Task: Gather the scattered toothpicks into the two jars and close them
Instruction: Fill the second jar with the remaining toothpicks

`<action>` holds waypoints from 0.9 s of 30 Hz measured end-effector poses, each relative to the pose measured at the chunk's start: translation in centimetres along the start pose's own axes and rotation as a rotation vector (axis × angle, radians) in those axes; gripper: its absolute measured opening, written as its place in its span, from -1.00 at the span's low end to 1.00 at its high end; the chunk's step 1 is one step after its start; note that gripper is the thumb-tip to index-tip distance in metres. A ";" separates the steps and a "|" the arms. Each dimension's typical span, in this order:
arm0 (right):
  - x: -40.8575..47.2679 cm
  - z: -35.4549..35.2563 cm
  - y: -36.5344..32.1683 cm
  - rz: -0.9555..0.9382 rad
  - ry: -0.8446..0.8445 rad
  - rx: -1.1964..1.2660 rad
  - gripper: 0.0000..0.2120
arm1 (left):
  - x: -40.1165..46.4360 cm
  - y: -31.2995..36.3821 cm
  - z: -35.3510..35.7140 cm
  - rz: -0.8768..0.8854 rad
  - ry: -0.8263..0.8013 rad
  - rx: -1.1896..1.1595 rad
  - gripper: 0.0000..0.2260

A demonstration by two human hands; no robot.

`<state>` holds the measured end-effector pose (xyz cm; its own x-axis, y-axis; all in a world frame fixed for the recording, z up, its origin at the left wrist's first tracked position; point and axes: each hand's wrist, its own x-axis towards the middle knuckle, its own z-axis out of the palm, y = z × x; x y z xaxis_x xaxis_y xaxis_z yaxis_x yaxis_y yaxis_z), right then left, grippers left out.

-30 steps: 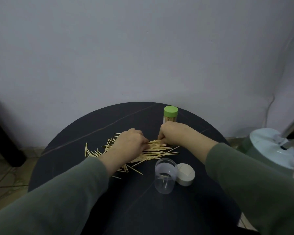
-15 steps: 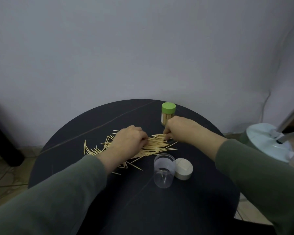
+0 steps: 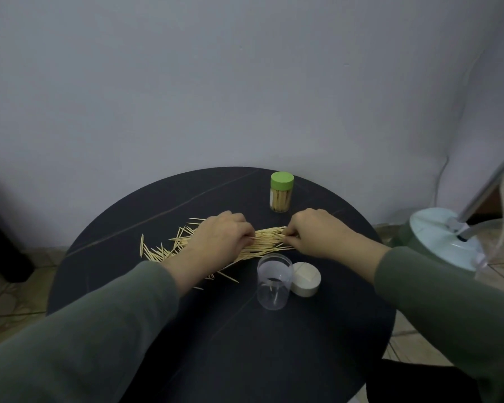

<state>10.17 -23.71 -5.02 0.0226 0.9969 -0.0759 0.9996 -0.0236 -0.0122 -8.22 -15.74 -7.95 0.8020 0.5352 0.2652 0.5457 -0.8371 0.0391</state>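
Observation:
A pile of wooden toothpicks (image 3: 266, 239) lies across the middle of the round black table (image 3: 221, 338), with loose ones spread out to the left. My left hand (image 3: 220, 239) presses on the pile's left part, fingers curled onto the sticks. My right hand (image 3: 314, 232) pinches the bundle's right end. In front of the pile stands an open clear jar (image 3: 274, 282), nearly empty, with its white lid (image 3: 306, 279) lying beside it on the right. A jar with a green lid (image 3: 281, 191), full of toothpicks and closed, stands behind my hands.
A pale green lamp base (image 3: 445, 237) with a metal arm and a cable sits on the tiled floor to the right of the table. A white wall rises right behind the table. A dark piece of furniture (image 3: 3, 245) stands at the left edge.
My right hand has slid to the right, away from the left hand, uncovering the green-lidded jar and more of the bundle between the hands. The left hand has stayed on the pile.

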 end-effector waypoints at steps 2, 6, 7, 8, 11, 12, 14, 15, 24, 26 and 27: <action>-0.2 0.1 -0.2 -0.006 -0.005 -0.038 -0.74 | 0.0 0.3 0.1 0.028 0.001 0.027 -0.75; -0.7 0.2 -0.7 -0.015 0.075 -0.145 -0.71 | -0.1 0.8 0.4 0.072 0.058 0.060 -0.76; -0.8 0.3 -0.9 -0.013 0.112 -0.155 -0.70 | -0.2 0.8 0.4 0.079 0.068 0.063 -0.76; -0.8 0.3 -1.0 -0.008 0.144 -0.157 -0.70 | -0.2 0.8 0.4 0.083 0.070 0.068 -0.75; -0.9 0.2 -1.1 0.020 0.182 -0.122 -0.73 | -0.3 0.7 0.3 0.070 0.068 0.065 -0.75; -0.9 0.1 -1.1 0.035 0.177 -0.099 -0.75 | -0.3 0.6 0.2 0.058 0.076 0.047 -0.75; -1.1 -0.1 -1.0 0.062 0.170 -0.038 -0.74 | -0.4 0.7 0.1 0.015 0.113 -0.012 -0.77; -1.2 -0.2 -0.9 0.071 0.176 -0.005 -0.74 | -0.4 0.7 0.0 -0.016 0.138 -0.053 -0.79; -2.1 -0.5 -0.1 0.147 0.281 0.435 -0.75 | -0.5 1.2 -1.7 -0.306 0.312 -0.588 -0.94; -2.3 -0.3 -0.1 0.139 0.320 0.603 -0.74 | -0.4 1.4 -2.4 -0.362 0.358 -0.705 -0.93; -2.4 -0.3 -0.2 0.129 0.331 0.685 -0.74 | -0.4 1.5 -2.7 -0.385 0.373 -0.755 -0.93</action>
<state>9.94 -26.04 -4.50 0.2493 0.9511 0.1822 0.7594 -0.0752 -0.6463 -8.42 -17.52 -5.42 0.3967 0.8305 0.3911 0.3506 -0.5309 0.7715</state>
